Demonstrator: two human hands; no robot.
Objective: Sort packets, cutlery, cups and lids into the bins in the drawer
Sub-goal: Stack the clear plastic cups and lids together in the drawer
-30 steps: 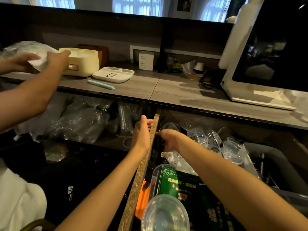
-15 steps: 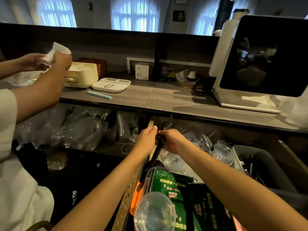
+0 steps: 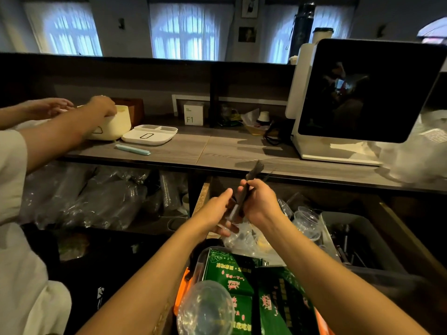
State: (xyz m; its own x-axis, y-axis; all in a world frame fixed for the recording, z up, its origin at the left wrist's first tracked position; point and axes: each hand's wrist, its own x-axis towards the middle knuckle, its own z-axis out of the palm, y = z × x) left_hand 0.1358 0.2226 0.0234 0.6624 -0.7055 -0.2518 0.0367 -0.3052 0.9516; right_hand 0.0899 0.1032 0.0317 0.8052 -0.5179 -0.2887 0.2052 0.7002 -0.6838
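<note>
While both of your hands are raised over the open drawer (image 3: 396, 213), you are at the cutlery step. Your right hand (image 3: 260, 201) is clenched round a bundle of dark cutlery (image 3: 246, 189), held tilted, heads up toward the counter (image 3: 217, 151). Your left hand (image 3: 217, 211) steadies the lower end, fingers curled against it. The bundle is blurred; it looks like forks or spoons in a clear sleeve, but you cannot tell which.

Judgement: pick done, placement not yet. Next move calls for carrying the bundle right and setting it down lengthwise in the grey bin (image 3: 362, 228), which already holds dark utensils.

Containers:
- Grey bin, right side of drawer: dark cutlery, loosely piled.
- Just left of it: clear plastic cups (image 3: 307, 221), some nested, some tipped.
- Near end of drawer: green printed packets (image 3: 232, 274) standing in a clear tub, an orange bin (image 3: 181, 293) beside it.
- Clear domed lid (image 3: 205, 310) rests at the front.
</note>
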